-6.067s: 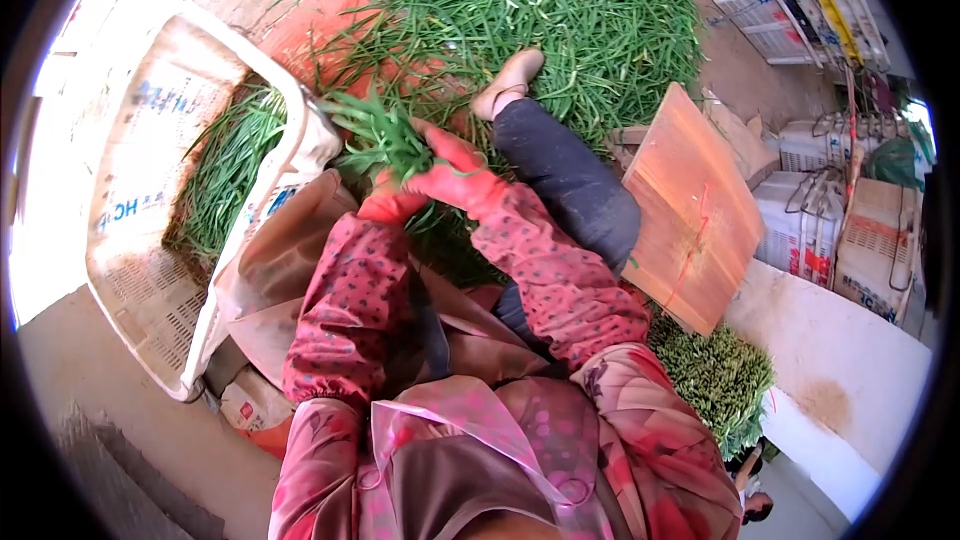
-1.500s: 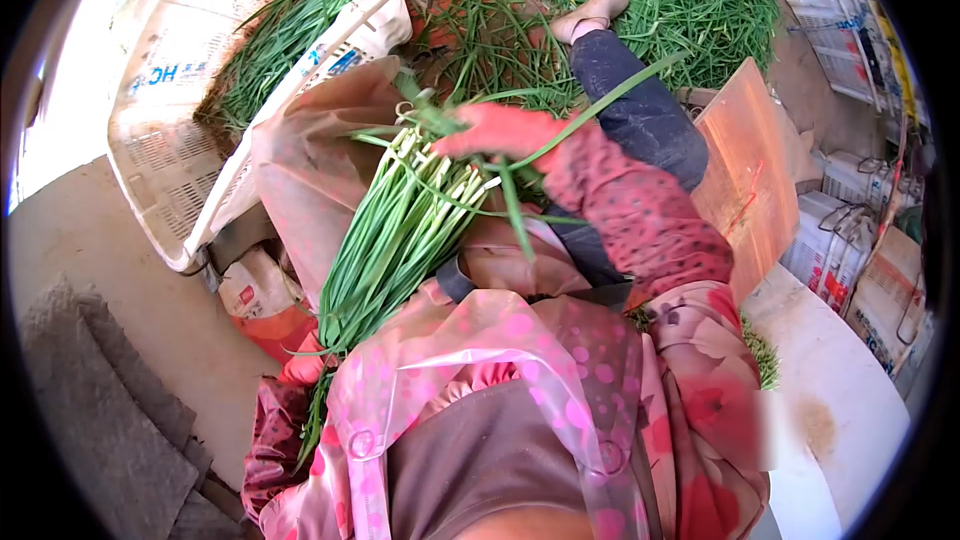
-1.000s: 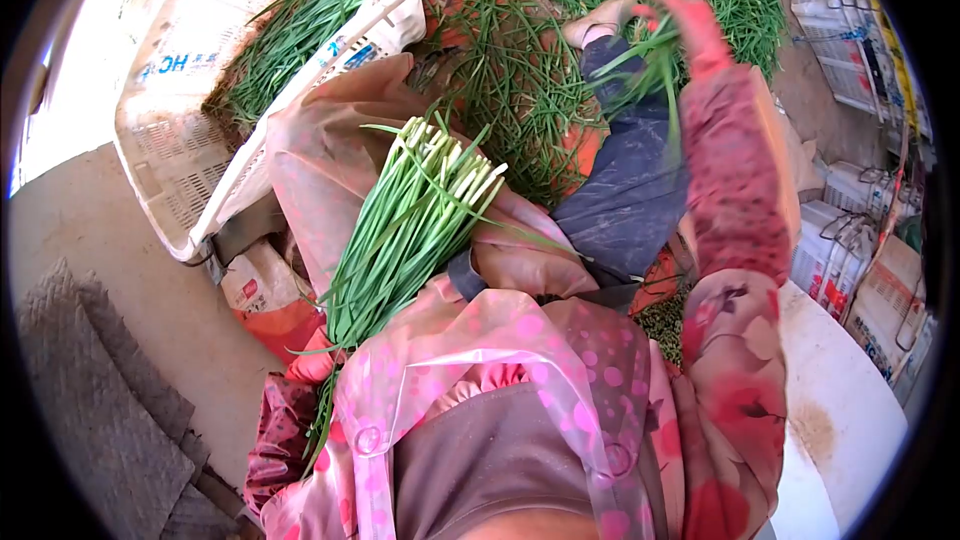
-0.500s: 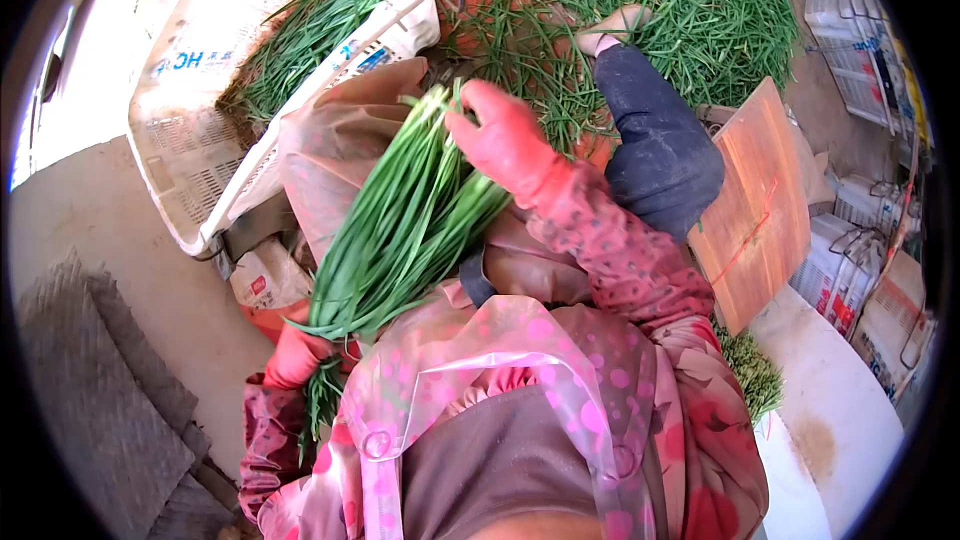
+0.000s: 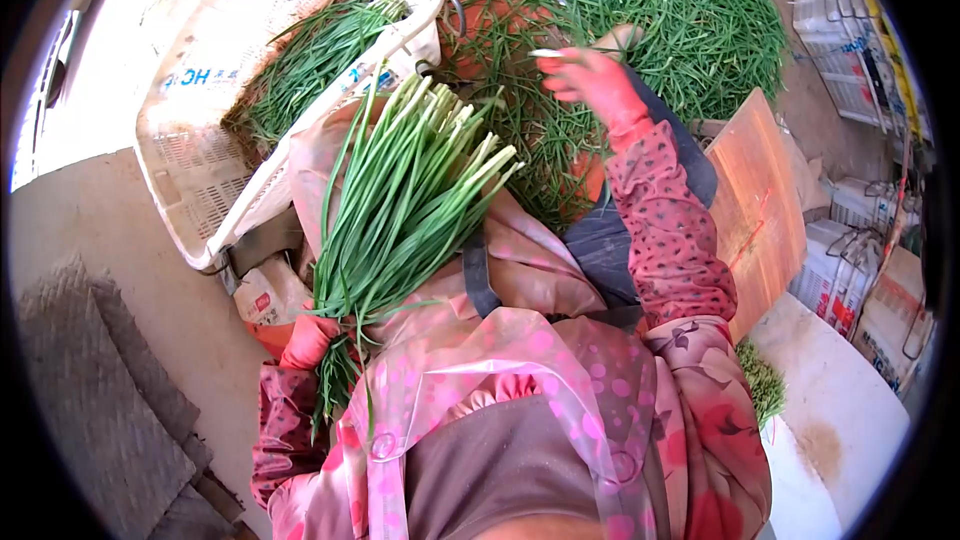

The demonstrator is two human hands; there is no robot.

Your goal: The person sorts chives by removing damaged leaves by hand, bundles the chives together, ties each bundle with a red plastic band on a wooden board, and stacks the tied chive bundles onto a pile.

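As your left hand is clamping its fingers round the leafy end of the green bundle, right of the crate, your right hand is pinching a pale sliver farther right, other fingers slightly apart; the bundle is looking light, flexible and bruisable, inviting a gentle mid-stalk hold.

The person's left hand, in a red glove, grips a green bunch by its leafy end — pale cut ends fanned near the white crate's right rim. The right hand hovers near the green heap — a pale sliver at its fingertips.
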